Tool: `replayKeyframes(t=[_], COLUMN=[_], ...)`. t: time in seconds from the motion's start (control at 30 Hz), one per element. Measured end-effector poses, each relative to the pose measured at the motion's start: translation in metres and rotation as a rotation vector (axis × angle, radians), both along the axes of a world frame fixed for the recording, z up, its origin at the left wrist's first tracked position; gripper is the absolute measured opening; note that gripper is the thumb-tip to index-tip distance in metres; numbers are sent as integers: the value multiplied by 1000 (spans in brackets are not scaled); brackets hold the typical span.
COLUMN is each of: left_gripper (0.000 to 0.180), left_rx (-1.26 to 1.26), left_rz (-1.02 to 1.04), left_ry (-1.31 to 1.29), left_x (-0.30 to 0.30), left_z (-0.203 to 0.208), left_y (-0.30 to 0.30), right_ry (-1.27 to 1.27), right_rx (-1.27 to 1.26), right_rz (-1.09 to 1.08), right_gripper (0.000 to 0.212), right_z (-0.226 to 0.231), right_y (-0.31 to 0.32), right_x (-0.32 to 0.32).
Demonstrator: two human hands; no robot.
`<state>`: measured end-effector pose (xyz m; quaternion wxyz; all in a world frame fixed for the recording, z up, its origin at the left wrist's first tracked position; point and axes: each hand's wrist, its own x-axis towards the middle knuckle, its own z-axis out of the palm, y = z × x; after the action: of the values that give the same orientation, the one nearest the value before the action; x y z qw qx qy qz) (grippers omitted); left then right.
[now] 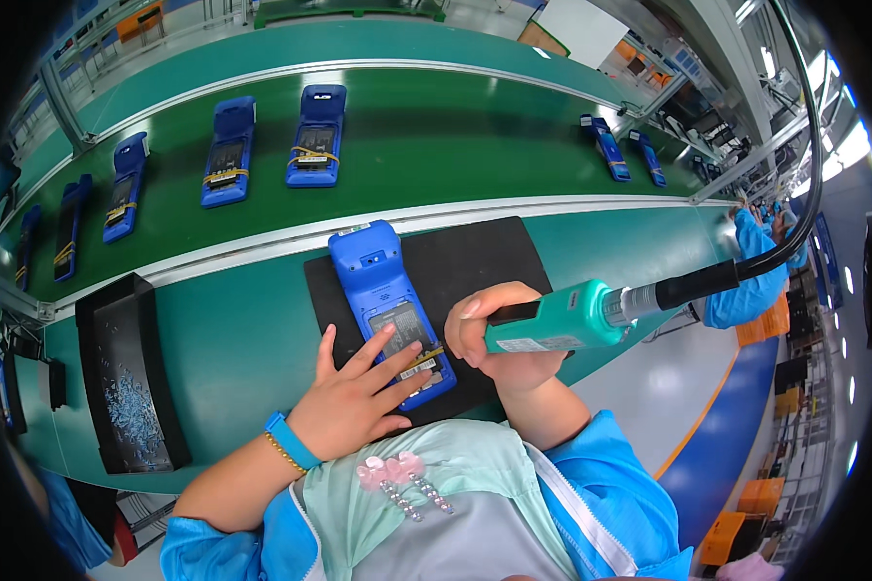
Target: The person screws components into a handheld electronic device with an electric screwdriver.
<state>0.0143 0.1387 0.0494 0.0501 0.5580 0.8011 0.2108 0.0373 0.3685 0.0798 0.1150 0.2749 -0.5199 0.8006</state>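
Observation:
A blue handheld terminal lies back side up on a black mat, with a yellow rubber band across its lower part. My left hand rests on that lower part, fingers spread and holding nothing. Wrapped round a green electric screwdriver, my right hand is above the right side of the terminal. The black cable leaves the tool at its right end. My hand hides the screwdriver's tip, so I cannot see whether it touches the terminal.
On the left of the bench stands a black tray holding many small blue screws. Beyond a metal rail, a green conveyor belt carries several similar blue terminals. At the far right, another person's blue sleeve shows.

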Motion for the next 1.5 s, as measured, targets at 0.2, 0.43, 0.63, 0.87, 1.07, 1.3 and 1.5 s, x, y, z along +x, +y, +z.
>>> replayKeyframes(t=[0.2, 0.43, 0.63, 0.87, 1.07, 1.3, 1.5], left_gripper=[61, 61, 60, 60, 60, 61, 61], left_rx=[-2, -2, 4, 0, 2, 9, 10], left_rz=[8, 5, 4, -2, 5, 2, 0], left_ry=[-5, -4, -10, -10, -8, -12, -9], left_x=[1, 0, 1, 1, 1, 1, 1], left_z=[-2, -1, -3, -4, -4, -3, -5], left_y=[2, 8, 8, 13, 16, 18, 20], right_ry=[-13, 7, 29, -82, -98, -79, -62], right_rx=[22, 38, 78, -106, -136, -108, -58], right_rz=[-23, -15, -12, 46, 45, 40, 10], right_gripper=[78, 77, 78, 74, 80, 82, 89], right_z=[-3, -3, -3, -7, -9, -10, 2], right_y=[2, 7, 7, 7, 10, 13, 18], right_x=[1, 1, -1, -1, -2, -2, 0])
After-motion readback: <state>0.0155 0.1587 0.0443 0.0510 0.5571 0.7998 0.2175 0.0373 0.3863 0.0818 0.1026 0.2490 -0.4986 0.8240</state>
